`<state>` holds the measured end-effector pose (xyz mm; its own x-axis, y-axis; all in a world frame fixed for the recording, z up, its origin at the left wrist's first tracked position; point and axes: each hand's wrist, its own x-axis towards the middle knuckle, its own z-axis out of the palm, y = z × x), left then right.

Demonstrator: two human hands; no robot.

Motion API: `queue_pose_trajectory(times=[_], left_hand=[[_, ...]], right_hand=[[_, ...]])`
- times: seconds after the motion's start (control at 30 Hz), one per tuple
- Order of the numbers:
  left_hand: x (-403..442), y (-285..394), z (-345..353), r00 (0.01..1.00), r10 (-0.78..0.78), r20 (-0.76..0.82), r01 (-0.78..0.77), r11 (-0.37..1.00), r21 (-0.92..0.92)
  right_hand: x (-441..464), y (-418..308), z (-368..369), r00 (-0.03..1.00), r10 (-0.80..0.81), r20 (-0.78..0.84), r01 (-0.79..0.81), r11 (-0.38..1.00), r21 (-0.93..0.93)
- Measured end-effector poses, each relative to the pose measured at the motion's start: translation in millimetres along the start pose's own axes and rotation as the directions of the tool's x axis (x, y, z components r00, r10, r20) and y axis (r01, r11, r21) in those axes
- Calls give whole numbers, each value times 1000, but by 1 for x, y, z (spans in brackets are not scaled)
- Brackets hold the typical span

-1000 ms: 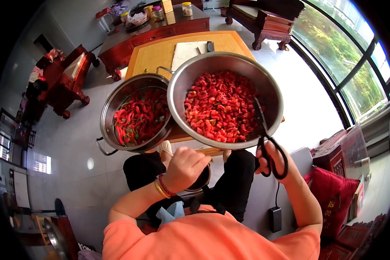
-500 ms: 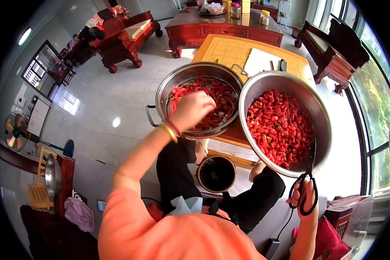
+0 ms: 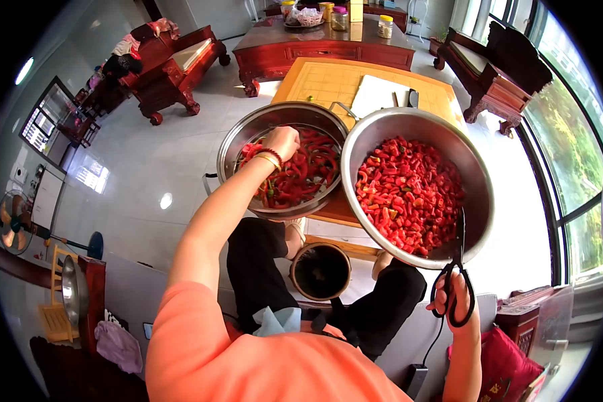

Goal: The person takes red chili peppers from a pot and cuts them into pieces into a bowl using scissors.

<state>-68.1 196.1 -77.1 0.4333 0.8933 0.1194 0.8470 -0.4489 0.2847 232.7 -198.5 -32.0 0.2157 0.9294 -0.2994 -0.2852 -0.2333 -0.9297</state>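
Observation:
My left hand (image 3: pixel 281 142), with a red bracelet and a gold bangle at the wrist, reaches into the steel pot (image 3: pixel 229 149) of whole red peppers (image 3: pixel 303 175). Its fingers are closed, and what they hold is hidden. Black-handled scissors (image 3: pixel 457 288) are in my right hand (image 3: pixel 454 298), their blades pointing up over the near right rim of the large steel basin (image 3: pixel 479 181). Cut red pepper pieces (image 3: pixel 409 194) fill the bottom of that basin, which touches the pot's right side.
A wooden table (image 3: pixel 315 77) bears a white board (image 3: pixel 375 97) behind the basin. Between my knees stands a dark round bin (image 3: pixel 320 271). A dark red cabinet (image 3: pixel 328 52) is farther back, and a red cushion (image 3: pixel 502 365) lies at lower right.
My left hand has gone from in front of the pot, over its near side, to deep among the whole peppers. My right hand keeps hold of the scissors. The camera view has turned left.

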Motion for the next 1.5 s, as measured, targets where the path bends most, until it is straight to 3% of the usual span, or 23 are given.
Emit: queue_pose_trajectory(times=[0.1, 0.17, 0.23, 0.3, 0.33, 0.37, 0.4, 0.43, 0.5, 0.53, 0.73, 0.93, 1.17, 1.5], left_hand=[[-18, 12, -28, 983, 44, -178, -47, 999, -12], [-31, 29, -50, 973, 72, -220, -116, 974, -195], [-52, 61, -70, 947, 171, -272, -237, 944, -231], [-68, 92, -78, 899, 282, -335, -370, 899, -235], [-75, 107, -83, 851, 377, -366, -459, 872, -170], [-82, 121, -86, 791, 469, -392, -545, 832, -104], [-88, 134, -85, 762, 497, -416, -574, 815, -78], [-92, 146, -85, 708, 539, -456, -617, 786, -31], [-102, 166, -81, 670, 565, -482, -665, 745, -50], [-104, 175, -76, 646, 566, -513, -686, 724, -65], [-100, 219, -58, 610, 593, -526, -747, 652, -131], [-106, 237, -42, 606, 621, -498, -775, 602, -192], [-103, 234, -43, 607, 604, -516, -755, 642, -136], [-107, 237, -43, 614, 618, -491, -758, 634, -151]], right_hand=[[0, 0, -1, 999, -23, 24, 24, 999, -47], [-2, 1, 1, 998, -17, 65, 19, 999, -39], [-3, -2, 3, 994, -7, 108, 24, 987, -157], [-5, -12, 11, 996, 82, 19, -74, 961, -268], [-5, -15, 11, 999, 46, -7, -45, 907, -418], [-7, -20, 11, 999, 8, -31, -24, 829, -559], [-8, -31, 12, 994, -105, -11, 54, 597, -800], [-11, -40, 22, 963, -270, 20, 139, 428, -893], [-11, -43, 22, 891, -450, 66, 165, 185, -969], [-12, -47, 21, 894, -442, 72, 141, 125, -982], [-10, -51, 17, 916, -400, 3, 57, 122, -991], [-7, -38, 6, 869, -494, 2, 57, 95, -994], [-22, -50, 9, 923, -382, -44, -2, 109, -994], [-19, -44, 5, 886, -459, -59, -48, 38, -998]])
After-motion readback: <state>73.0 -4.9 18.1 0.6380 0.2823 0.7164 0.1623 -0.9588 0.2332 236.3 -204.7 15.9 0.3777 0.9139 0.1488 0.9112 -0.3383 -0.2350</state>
